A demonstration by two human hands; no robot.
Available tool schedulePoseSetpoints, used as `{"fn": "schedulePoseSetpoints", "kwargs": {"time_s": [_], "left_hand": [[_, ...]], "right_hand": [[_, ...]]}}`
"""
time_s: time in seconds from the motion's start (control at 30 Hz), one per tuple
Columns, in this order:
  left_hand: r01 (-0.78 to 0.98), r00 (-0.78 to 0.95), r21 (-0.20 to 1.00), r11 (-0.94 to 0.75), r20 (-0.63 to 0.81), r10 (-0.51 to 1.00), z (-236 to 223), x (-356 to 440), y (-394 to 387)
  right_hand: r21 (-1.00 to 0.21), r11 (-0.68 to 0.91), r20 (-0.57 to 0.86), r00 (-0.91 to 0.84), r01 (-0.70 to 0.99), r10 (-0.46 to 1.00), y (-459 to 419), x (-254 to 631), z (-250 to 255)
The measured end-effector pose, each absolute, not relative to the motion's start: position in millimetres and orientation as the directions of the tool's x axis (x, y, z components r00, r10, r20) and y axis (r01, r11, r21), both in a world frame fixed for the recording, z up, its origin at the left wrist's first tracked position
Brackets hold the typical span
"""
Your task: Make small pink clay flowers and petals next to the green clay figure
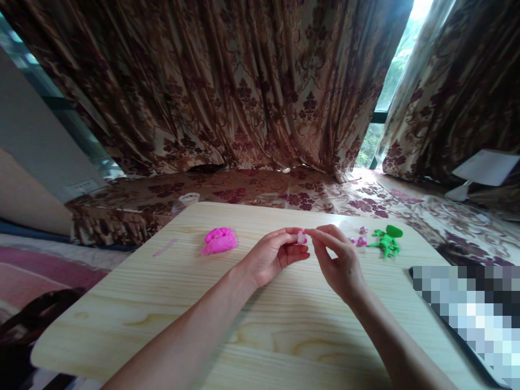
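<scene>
Between the thumb and fingers of my left hand (276, 252) is a small white piece with pink spots (301, 238), held above the table. My right hand (339, 260) comes in from the other side, its thumb and forefinger pinched together at the edge of that piece. Whatever lies between those fingertips is too small to make out. Beyond my right hand are several small pink-and-white pieces (362, 241) and a green modelling-clay figure (388, 242). Left of my hands rests a bright pink lump of modelling clay (219, 240).
The pale wooden table (162, 303) has a thin translucent strip (165, 247) at its left. A dark-edged, pixelated device (467, 319) lies at the right. Behind stand a clear plastic container (186, 203), patterned curtains (244, 81) and a white lamp (485, 167).
</scene>
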State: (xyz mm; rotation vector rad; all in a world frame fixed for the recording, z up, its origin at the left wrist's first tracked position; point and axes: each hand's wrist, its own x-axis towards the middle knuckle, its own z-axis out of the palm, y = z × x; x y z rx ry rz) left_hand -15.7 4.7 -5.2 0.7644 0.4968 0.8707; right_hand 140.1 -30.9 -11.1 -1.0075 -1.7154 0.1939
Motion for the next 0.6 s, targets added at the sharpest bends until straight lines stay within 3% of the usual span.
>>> {"fn": "schedulePoseSetpoints", "kwargs": {"time_s": [0.4, 0.6], "left_hand": [[-0.471, 0.548, 0.795, 0.383, -0.077, 0.833, -6.4, -16.4, 5.0], [-0.514, 0.56, 0.726, 0.457, -0.119, 0.82, -4.6, -18.1, 7.7]], "right_hand": [[-0.559, 0.642, 0.712, -0.094, 0.525, 0.696, -32.0, 141.1, -10.9], [-0.611, 0.617, 0.716, 0.015, 0.496, 0.698, -30.7, 141.1, -8.7]]}}
